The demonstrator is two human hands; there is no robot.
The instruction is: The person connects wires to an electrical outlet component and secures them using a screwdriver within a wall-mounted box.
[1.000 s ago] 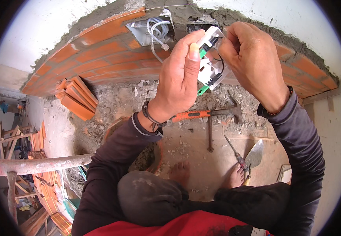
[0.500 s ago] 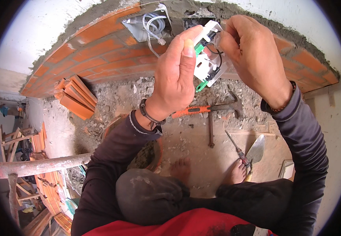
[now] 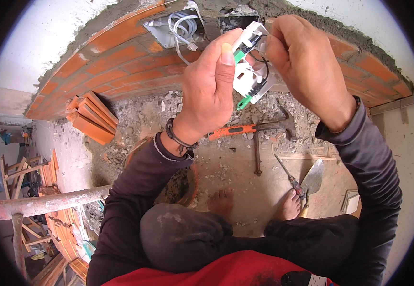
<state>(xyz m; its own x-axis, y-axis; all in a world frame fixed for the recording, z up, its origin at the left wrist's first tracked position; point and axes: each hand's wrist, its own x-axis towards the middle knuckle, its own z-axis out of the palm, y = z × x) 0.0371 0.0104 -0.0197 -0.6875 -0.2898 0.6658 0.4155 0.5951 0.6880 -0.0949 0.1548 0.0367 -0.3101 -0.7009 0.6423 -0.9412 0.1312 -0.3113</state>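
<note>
My left hand [image 3: 206, 95] grips a small white plastic housing [image 3: 245, 76] with green connectors [image 3: 244, 101] and thin black cable, held up before the brick wall [image 3: 116, 62]. My right hand [image 3: 312, 71] is closed at the housing's upper right, its fingertips curled against it; what they pinch is hidden. Behind the housing are two openings in the wall: a metal box with coiled white cable [image 3: 180, 29], its loose plug hanging out, and a dark recess [image 3: 233, 24] to its right.
A hammer [image 3: 235, 131] and a metal bar lie on rubble below. A screwdriver [image 3: 295, 183] and trowel [image 3: 312, 178] lie by my right foot. Orange bricks [image 3: 92, 119] are stacked at left, near a horizontal pole [image 3: 49, 198], a round mortar container and wooden pieces.
Both hands and the housing have shifted slightly up and to the left in the picture. The grip looks much the same.
</note>
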